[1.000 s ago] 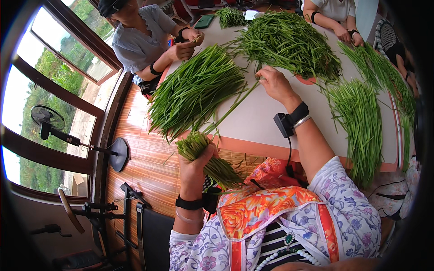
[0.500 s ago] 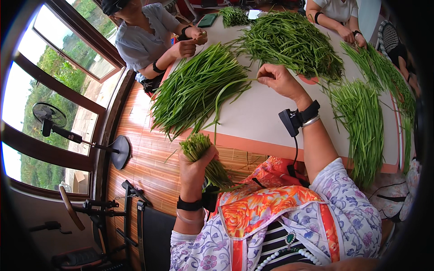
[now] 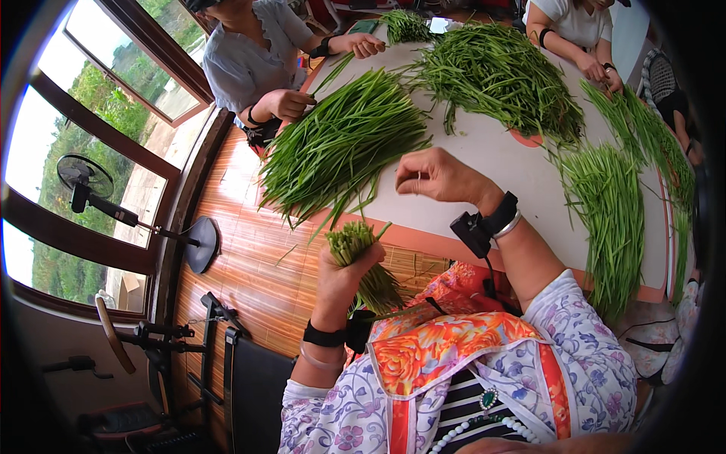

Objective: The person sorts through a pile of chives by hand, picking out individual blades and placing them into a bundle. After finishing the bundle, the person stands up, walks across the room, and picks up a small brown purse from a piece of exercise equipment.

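Left hand (image 3: 344,272) holds a bunch of green stalks (image 3: 352,240)

The pale table (image 3: 484,204) with a pinkish edge fills much of the middle and right of the frame. Big windows (image 3: 83,159) with brown frames stand at the upper left, with green plants outside. At the bottom, the person wears a flowery orange apron (image 3: 454,348).

A big, messy heap of long green leaves (image 3: 499,79) lies at the top middle. A neater pile (image 3: 344,147) lies left of the middle, and 1 more pile (image 3: 605,219) lies at the right.

2 other people sit by the table. The person at the upper left (image 3: 249,68) has 2 hands up by the neater pile, with a thin green leaf between them. The person at the upper right (image 3: 575,38) has 2 hands at some long green leaves (image 3: 643,132).

A black fan (image 3: 117,216) stands in front of the windows.

The right hand (image 3: 442,178) is over the table, near the middle of the frame, with its fingers curled in. I cannot tell if it holds anything. The left hand is closed around its bunch, below the neater pile. The cut ends poke up above the fist, and the rest hangs below it. A silver bangle (image 3: 507,225) is on the right wrist.
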Tool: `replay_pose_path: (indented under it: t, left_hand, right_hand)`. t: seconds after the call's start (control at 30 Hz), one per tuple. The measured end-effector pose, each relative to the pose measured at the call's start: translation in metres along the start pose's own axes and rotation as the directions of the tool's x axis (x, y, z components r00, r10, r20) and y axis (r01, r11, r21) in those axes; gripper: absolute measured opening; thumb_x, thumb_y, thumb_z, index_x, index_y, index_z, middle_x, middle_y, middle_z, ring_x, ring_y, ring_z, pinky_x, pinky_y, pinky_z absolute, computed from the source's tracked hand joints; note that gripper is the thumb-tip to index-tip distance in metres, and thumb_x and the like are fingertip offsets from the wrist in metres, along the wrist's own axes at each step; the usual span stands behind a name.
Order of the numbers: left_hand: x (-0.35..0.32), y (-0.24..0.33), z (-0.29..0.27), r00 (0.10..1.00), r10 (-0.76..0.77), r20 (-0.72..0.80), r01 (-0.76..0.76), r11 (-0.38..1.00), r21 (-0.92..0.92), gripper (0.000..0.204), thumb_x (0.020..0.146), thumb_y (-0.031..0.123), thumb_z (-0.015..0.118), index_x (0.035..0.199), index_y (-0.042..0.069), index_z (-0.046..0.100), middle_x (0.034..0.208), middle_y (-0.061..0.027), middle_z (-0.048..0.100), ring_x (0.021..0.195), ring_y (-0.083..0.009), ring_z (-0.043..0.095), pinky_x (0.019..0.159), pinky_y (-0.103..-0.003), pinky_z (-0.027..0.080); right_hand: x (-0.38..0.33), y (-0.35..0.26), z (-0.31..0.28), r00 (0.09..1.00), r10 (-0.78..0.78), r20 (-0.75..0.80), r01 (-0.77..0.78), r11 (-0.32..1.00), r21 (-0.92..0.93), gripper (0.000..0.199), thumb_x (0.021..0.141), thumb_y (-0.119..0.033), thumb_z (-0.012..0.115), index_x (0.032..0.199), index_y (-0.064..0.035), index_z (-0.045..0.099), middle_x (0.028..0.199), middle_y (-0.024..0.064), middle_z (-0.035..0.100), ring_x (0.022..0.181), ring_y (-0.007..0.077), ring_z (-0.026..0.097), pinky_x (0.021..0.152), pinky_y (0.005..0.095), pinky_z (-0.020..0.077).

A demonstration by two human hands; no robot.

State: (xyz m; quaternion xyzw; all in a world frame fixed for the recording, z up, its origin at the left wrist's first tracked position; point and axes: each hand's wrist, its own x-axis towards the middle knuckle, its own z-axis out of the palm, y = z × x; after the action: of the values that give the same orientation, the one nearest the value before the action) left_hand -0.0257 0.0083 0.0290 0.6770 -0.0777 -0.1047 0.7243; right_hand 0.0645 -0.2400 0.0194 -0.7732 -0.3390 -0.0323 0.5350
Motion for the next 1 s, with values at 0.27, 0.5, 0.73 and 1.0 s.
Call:
replay_pose_path:
  t: [0.27, 0.5, 0.73, 1.0]
  left_hand:
    - [-0.026, 0.039, -0.056, 0.939, 0.2, -0.28, -0.217, 0.976, -0.032, 0.012, 0.083, -0.001, 0.07, 0.093, -0.002, 0.063, 0.077, -0.0089, 0.064, 0.07, -0.0165, 0.06, 0.066, -0.029, 0.048]
    - [-0.037, 0.052, -0.055, 0.938, 0.162, -0.306, -0.172, 0.985, -0.006, 0.011, 0.081, -0.002, 0.069, 0.09, -0.002, 0.063, 0.076, -0.0082, 0.063, 0.068, -0.016, 0.059, 0.065, -0.028, 0.046]
    - [-0.025, 0.023, -0.05, 0.972, 0.058, -0.226, -0.079, 0.993, -0.083, 0.007, 0.082, 0.001, 0.068, 0.088, -0.002, 0.064, 0.074, -0.0067, 0.063, 0.067, -0.0158, 0.061, 0.064, -0.028, 0.048]
    - [-0.001, 0.005, -0.026, 0.988, -0.151, -0.036, 0.135, 0.952, -0.276, 0.02, 0.083, 0.0, 0.072, 0.101, -0.001, 0.065, 0.081, -0.0052, 0.064, 0.07, -0.0159, 0.062, 0.066, -0.028, 0.051]
  right_hand:
    - [0.0, 0.073, -0.017, 0.902, 0.123, -0.415, -0.317, 0.84, -0.44, 0.006, 0.084, -0.01, 0.067, 0.086, -0.0043, 0.065, 0.087, 0.0113, 0.064, 0.082, 0.033, 0.064, 0.072, 0.0416, 0.0513]
    - [0.005, 0.087, -0.015, 0.908, 0.169, -0.382, -0.371, 0.747, -0.551, 0.007, 0.082, -0.009, 0.068, 0.086, -0.0046, 0.064, 0.089, 0.012, 0.062, 0.086, 0.0355, 0.062, 0.074, 0.0426, 0.0505]
    - [-0.011, 0.073, -0.027, 0.878, 0.419, -0.231, -0.415, 0.907, 0.071, 0.009, 0.09, -0.008, 0.065, 0.092, 0.0015, 0.063, 0.086, 0.0053, 0.067, 0.076, 0.0127, 0.06, 0.07, 0.0292, 0.049]
    - [-0.033, 0.068, -0.05, 0.878, 0.467, -0.104, -0.438, 0.873, 0.215, 0.022, 0.088, -0.001, 0.064, 0.11, 0.0022, 0.065, 0.088, -0.0007, 0.063, 0.08, 0.0081, 0.058, 0.077, 0.0238, 0.049]
